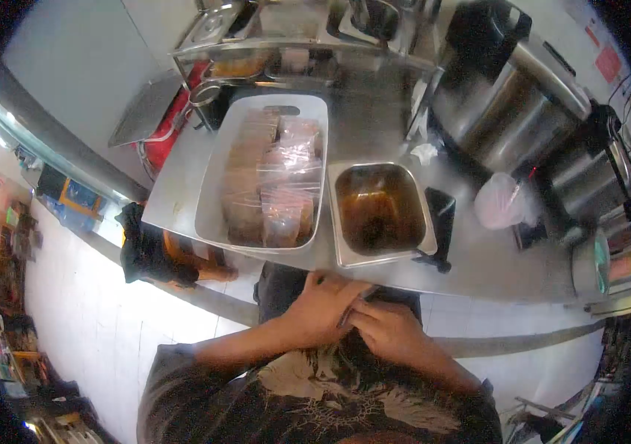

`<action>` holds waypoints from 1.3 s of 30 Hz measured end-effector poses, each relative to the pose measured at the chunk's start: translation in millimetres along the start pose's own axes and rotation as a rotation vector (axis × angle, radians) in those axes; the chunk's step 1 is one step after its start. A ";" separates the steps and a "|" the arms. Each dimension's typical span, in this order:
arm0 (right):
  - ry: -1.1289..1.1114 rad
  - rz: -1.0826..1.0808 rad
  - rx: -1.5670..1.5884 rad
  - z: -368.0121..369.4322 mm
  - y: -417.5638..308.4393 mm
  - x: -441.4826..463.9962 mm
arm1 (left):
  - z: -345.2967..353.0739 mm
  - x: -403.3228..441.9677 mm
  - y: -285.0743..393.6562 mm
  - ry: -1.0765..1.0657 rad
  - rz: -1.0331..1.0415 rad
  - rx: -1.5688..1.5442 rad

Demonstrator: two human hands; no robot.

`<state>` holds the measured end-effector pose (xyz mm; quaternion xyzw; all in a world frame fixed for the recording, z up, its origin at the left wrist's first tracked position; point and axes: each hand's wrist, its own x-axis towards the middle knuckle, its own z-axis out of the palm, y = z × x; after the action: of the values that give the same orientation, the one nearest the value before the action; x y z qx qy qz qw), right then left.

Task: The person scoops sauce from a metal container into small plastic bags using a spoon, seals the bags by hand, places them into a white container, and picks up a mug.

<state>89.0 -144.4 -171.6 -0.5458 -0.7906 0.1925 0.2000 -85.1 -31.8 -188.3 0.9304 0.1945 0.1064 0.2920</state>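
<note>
My left hand and my right hand meet in front of my belly, just below the front edge of the metal table. Their fingers are bent and pressed together, the right fingertips against the left hand. A small dark shape shows between them, too unclear to name. Nearest on the table is a metal pan of dark brown liquid. Beside it, to the left, a white plastic tub holds several clear plastic bags with brownish and pinkish contents.
Right of the pan lies a black handled object. A tied pinkish bag sits farther right, near large steel appliances. A metal cup stands behind the tub. A raised shelf crosses the back.
</note>
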 end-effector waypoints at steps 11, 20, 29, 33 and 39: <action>1.064 0.086 0.018 -13.1 19.8 -22.5 | -17.9 3.6 2.5 0.132 -0.067 -0.590; 0.923 0.381 0.015 -49.4 26.8 17.3 | -12.2 9.5 10.2 0.494 -0.668 -1.566; 0.829 0.413 -0.137 -82.4 31.4 17.8 | 3.9 26.9 4.1 0.570 -0.671 -1.367; 0.698 0.312 -0.123 -85.4 41.1 12.4 | 10.2 16.0 -1.4 0.457 -0.558 -1.045; 0.538 0.227 0.028 -90.0 32.7 -1.9 | 0.9 13.4 4.5 0.392 -0.529 -1.021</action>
<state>162.7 -127.7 -112.8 -0.6594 -0.6403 0.0729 0.3872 -71.4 -29.9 -185.2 0.5559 0.3939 0.2793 0.6766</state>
